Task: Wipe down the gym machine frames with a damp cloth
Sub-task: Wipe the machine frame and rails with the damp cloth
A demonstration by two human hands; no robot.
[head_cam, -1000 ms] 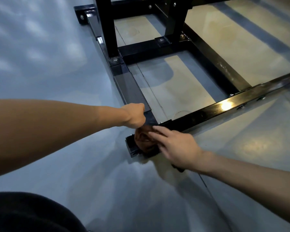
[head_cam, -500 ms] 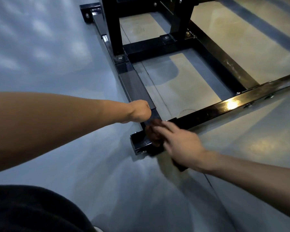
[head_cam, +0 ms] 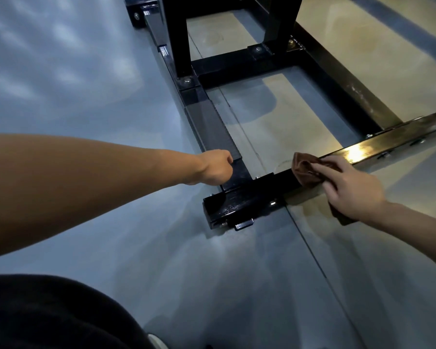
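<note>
Slid rightward along the front rail (head_cam: 378,147) since a moment ago: right hand (head_cam: 350,187) and brown cloth (head_cam: 306,171), off the corner joint (head_cam: 239,201) and now a little way down the bar. Pressing the cloth flat onto the rail's top face, fingers (head_cam: 324,170) spread and mostly straight, cloth bunched ahead of the fingertips and trailing under the palm toward the wrist, one dark end hanging over the rail's near edge onto the floor (head_cam: 86,71). Left hand (head_cam: 215,168) held much as before, curled into a fist with nothing visible inside, knuckles touching the near end of the ribbed side rail (head_cam: 212,127) just behind the corner joint. Corner joint uncovered now, glossy black, with a bolt and a small bracket showing along its near edge. Side rail running away to the upper left, ending in a black foot plate (head_cam: 136,11); front rail running off to the right past the picture's edge, a bright glare on its top beyond the cloth. Between the two rails, an open rectangle of bare floor, bounded at the back by a crossbar (head_cam: 227,64) and on the right by an inner rail (head_cam: 342,84). Two black uprights (head_cam: 175,34) rising from the frame at the back. Wide grey floor open to the left of the side rail and in front of the corner. Dark clothing (head_cam: 48,313) filling the lower left corner.
</note>
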